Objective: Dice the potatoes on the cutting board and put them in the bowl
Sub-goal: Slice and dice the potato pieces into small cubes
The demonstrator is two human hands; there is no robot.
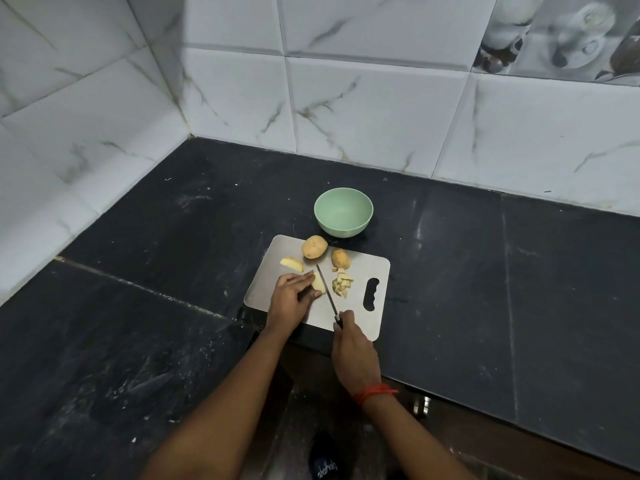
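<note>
- Head view: cutting board (379,271) lay on dark counter (173,237), near its front edge; all potato was on the board.
- Farthest left on the board, a cut potato wedge (291,264), skin on, lying loose and apart from the hands.
- Left hand (291,297) rested fingers nearly straight over a potato piece (318,283), pressing it to the board; no curl around it was visible.
- Judged: the piece is firm and dense, and its wet cut face is likely slippery on the smooth board. Best held cut face down, fingertips kept back from the blade.
- Whole potato (314,247) sat at the far edge, round and likely to roll; it would want halving first.
- Knife (325,289) ran lengthwise just right of the held piece, blade touching or just beside it.
- Green bowl (343,212) stood just beyond the board, with no potato seen inside.
- Part-cut potato (341,258) lay right of the whole one, with a pile of diced pieces (343,284) just in front of it. The dice look small and light, easier scooped than pinched.
- Right hand (353,344) was wrapped around the knife's dark handle, with a red thread (375,391) at the wrist.
</note>
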